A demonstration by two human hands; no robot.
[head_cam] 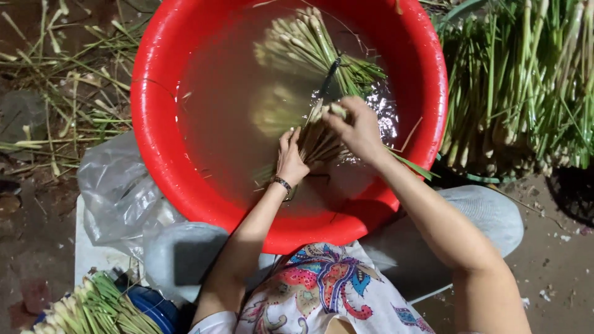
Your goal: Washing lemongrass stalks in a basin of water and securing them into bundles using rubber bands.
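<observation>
**Here, two hands work a stalk bundle in a red basin**

Head view — a wide red basin (154, 124) holds murky water, and a bundle of pale green stalks (318, 139) lies partly sunk in it near the middle. The left hand (289, 158), a dark bracelet (283, 184) at its wrist, presses on the bundle's near end with fingers closed around the stalks. The right hand (359, 130) grips the same bundle just beside it, fingers curled shut over the stalk ends. A second tied bundle (303, 43) floats farther off in the water. Outside the basin stand upright stalks (526, 74) at the right, a clear plastic bag (117, 192) at the left, and more trimmed stalks (93, 309) in a blue container — bottom left.
</observation>
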